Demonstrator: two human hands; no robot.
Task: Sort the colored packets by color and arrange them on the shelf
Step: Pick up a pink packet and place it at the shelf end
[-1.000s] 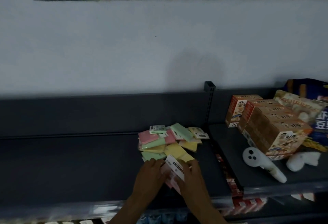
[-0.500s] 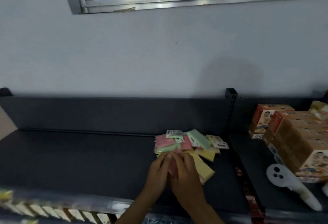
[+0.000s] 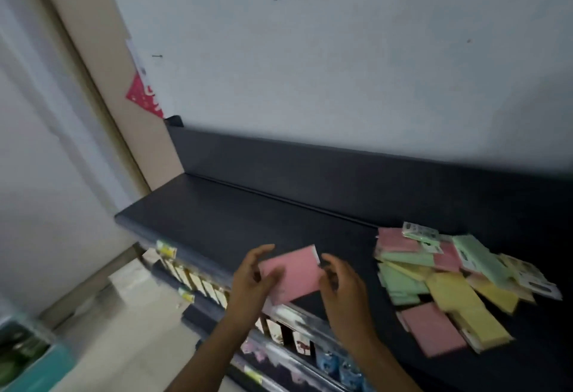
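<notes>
A pink packet (image 3: 296, 277) hangs just above the front of the dark shelf (image 3: 235, 221), left of the pile. My left hand (image 3: 249, 283) grips its left side with the thumb on top. My right hand (image 3: 344, 295) pinches its right edge with curled fingers. The mixed pile (image 3: 449, 280) of pink, green and yellow packets lies on the shelf to the right of my hands. At the pile's near end, a loose pink packet (image 3: 431, 331) rests beside a yellow stack (image 3: 471, 311).
The shelf's dark back panel (image 3: 341, 174) runs along the white wall. Lower shelves (image 3: 288, 339) below the front edge hold small goods. A door frame (image 3: 102, 97) with a red paper flag (image 3: 144, 98) stands at the left, beyond the shelf's end.
Both hands have lifted a pink packet off the pile and carried it left along the shelf. The view has swung left, so the boxes on the right are out of sight.
</notes>
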